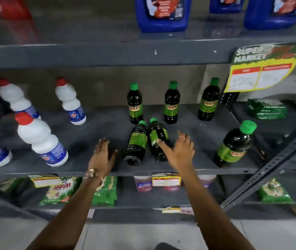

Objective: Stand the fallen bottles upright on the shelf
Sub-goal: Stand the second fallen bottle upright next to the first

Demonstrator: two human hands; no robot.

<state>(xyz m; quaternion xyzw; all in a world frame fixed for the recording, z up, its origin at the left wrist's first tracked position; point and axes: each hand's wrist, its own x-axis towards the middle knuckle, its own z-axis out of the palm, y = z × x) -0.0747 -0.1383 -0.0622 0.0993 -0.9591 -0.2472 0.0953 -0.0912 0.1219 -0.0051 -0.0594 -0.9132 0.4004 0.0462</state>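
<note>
Dark green-capped bottles, two of them (136,144) (159,139), lie fallen side by side mid-shelf (188,165); I judge the reach is under way; my left hand (101,155) and right hand (179,150) are spread open, gripping nothing; next, I'd close on each and tip it upright.

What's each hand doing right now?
Left hand: open, empty, beside left fallen bottle.
Right hand: open, empty, thumb over right fallen bottle.
</note>
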